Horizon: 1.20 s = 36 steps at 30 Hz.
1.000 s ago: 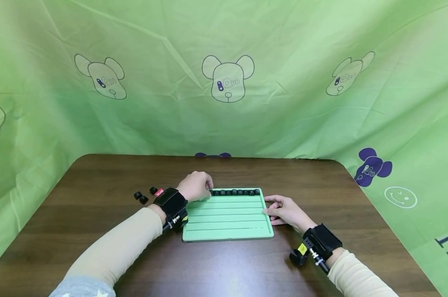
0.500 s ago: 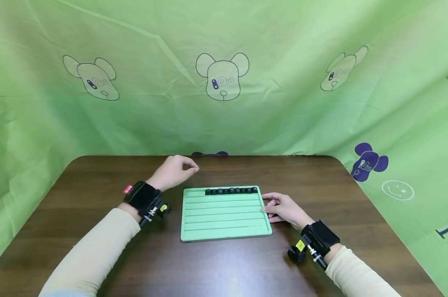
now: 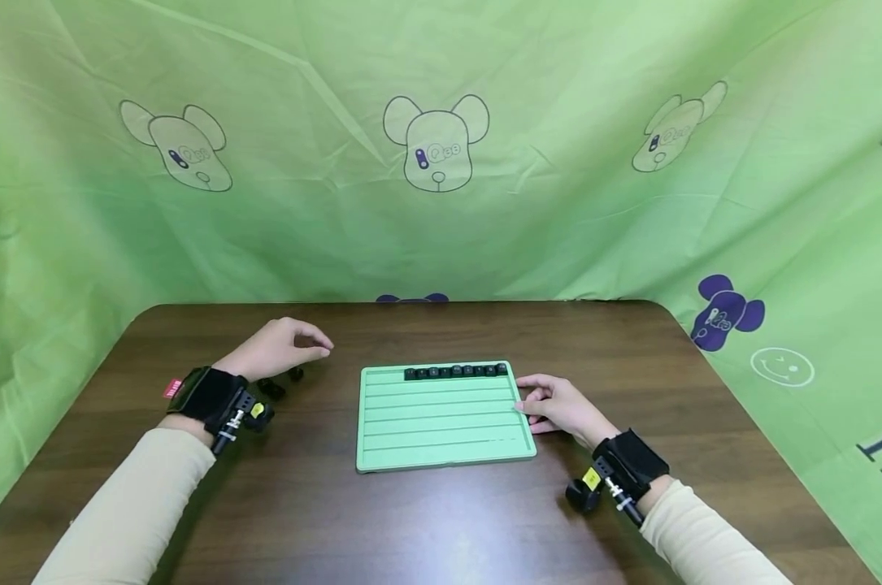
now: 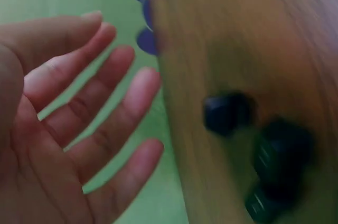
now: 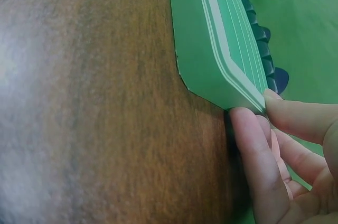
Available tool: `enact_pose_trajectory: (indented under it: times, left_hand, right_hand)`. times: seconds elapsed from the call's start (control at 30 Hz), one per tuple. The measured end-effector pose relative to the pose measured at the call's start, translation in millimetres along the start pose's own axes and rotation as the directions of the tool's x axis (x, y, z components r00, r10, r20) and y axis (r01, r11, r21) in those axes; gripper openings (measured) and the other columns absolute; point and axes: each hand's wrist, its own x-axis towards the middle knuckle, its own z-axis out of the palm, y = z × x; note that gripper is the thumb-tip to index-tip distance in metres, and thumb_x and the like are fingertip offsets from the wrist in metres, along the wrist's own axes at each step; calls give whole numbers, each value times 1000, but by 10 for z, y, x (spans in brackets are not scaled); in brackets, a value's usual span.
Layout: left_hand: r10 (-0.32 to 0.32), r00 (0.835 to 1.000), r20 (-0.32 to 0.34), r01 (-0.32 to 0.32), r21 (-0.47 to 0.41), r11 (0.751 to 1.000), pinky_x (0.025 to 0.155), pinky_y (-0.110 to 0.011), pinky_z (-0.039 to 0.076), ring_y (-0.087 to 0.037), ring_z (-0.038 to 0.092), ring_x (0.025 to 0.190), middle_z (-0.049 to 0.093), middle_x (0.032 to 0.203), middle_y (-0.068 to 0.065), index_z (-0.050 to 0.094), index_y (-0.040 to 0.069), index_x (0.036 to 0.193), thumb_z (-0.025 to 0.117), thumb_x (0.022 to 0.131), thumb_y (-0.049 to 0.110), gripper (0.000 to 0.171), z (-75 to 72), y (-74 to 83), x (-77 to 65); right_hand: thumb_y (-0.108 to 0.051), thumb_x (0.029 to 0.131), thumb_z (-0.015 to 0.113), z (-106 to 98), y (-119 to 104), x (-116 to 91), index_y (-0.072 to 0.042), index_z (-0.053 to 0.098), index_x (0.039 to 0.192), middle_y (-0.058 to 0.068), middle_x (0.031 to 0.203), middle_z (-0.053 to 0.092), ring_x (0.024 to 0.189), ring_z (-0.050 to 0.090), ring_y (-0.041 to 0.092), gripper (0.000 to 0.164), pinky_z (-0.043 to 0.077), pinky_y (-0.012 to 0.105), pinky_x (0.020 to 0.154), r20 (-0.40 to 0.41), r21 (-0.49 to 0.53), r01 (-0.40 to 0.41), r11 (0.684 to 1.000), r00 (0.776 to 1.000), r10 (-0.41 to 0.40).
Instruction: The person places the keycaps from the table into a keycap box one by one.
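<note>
A green ridged tray (image 3: 441,429) lies on the table, with a row of small black keycap-like blocks (image 3: 456,371) along its far groove, toward the right end. My right hand (image 3: 563,409) holds the tray's right edge, thumb (image 5: 296,118) on the rim and the other fingers against the side. My left hand (image 3: 275,349) is over the left part of the table, fingers spread and relaxed with nothing in them. Below it lie a few loose black blocks (image 4: 282,150), partly hidden by the hand and wrist in the head view and blurred in the left wrist view.
The brown wooden table (image 3: 441,528) has rounded far corners. Behind it hangs a green cloth (image 3: 301,236) printed with bear heads. Each wrist wears a black strap with a small camera, and the right camera (image 3: 583,493) sits low near the table top.
My left hand has left the tray's far left corner and moved left to the loose blocks, its fingers opening out. The row of blocks stays in the tray, and my right hand keeps its place.
</note>
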Motion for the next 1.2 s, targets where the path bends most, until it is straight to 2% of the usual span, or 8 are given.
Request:
enact_pose_trajectory:
  times: [0.23,0.4,0.5,0.67,0.93,1.2]
  left_hand:
    - [-83,996,43,79,87,993,88,-49,52,-30,68,99,74,104,-10,77,2,107,74,94,13,18,-30,-138,-71]
    - [-90,993,77,82,96,992,80,-41,54,-21,68,85,74,90,-4,77,0,101,81,86,8,18,-10,-178,-49]
    - [-73,994,77,66,96,993,79,-37,53,-18,67,84,73,87,-2,77,0,97,82,82,4,17,-4,-194,-23]
    - [-58,996,71,52,92,994,81,-38,53,-20,67,85,73,86,-3,76,0,94,82,78,-2,17,-4,-211,-4]
    - [-112,991,76,103,103,989,83,-44,55,-24,69,88,74,89,-5,77,-2,96,83,80,-1,18,-16,-233,-63]
    - [-61,996,59,58,40,998,82,-42,55,-24,68,91,75,95,-5,78,1,101,83,81,0,20,26,-289,-53]
  right_hand:
    - [-1,94,71,-2,-19,-23,10,48,144,8,89,57,70,60,16,56,59,31,62,13,8,-3,1000,1000,2]
    - [-1,95,71,-2,-16,-19,8,50,144,8,89,58,71,60,16,54,59,30,62,15,7,-19,1000,1000,19]
    - [-2,95,70,-7,-16,-13,8,50,144,9,90,59,71,61,16,54,58,30,63,14,1,-18,1000,1000,18]
    - [-2,95,70,-18,-24,-11,9,48,144,9,90,59,71,61,16,55,58,30,62,22,0,-8,1000,1000,8]
    - [-2,96,70,-25,-25,-12,10,47,145,7,91,59,71,61,17,56,59,31,62,22,-9,4,1000,1000,-4]
    - [-2,95,70,-10,-14,-6,8,50,144,9,91,58,72,61,16,53,59,30,63,6,-10,-11,1000,1000,11]
